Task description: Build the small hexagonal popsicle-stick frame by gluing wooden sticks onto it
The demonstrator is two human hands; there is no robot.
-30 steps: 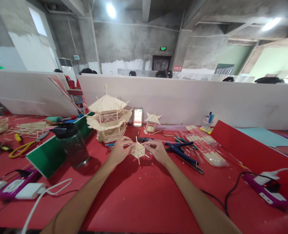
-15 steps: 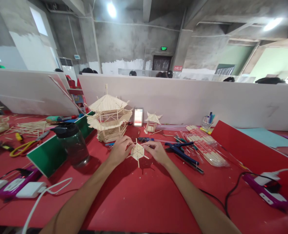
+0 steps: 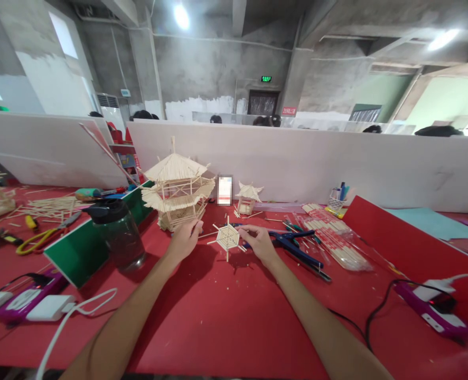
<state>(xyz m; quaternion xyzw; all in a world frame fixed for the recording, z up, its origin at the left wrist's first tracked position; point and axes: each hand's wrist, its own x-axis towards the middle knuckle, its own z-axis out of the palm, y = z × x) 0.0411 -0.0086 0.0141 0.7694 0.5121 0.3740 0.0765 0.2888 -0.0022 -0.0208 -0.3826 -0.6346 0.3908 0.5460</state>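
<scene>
A six-spoked, web-like frame of thin wooden sticks (image 3: 227, 237) is raised above the red table, its flat face toward me. Its right edge is pinched between the thumb and fingers of my right hand (image 3: 258, 243). My left hand (image 3: 184, 240) is closed, apart from the frame on its left side. A thin wooden stick (image 3: 207, 234) juts from its fingertips toward the frame. Behind my left hand stands a two-tiered stick pavilion (image 3: 174, 192). A much smaller stick pavilion (image 3: 249, 198) is farther back, beyond the frame.
Blue clamp-like pliers (image 3: 297, 248) lie right of my right hand, near bagged wooden sticks (image 3: 339, 240). A dark water bottle (image 3: 117, 235) and a green board (image 3: 75, 250) stand at left. Purple power strips (image 3: 436, 316) with cables lie on both sides. A white partition (image 3: 297, 163) closes the back.
My left hand has let go of the frame and moved left, where a stick now shows at its fingertips. My right hand has shifted the frame slightly up and right.
</scene>
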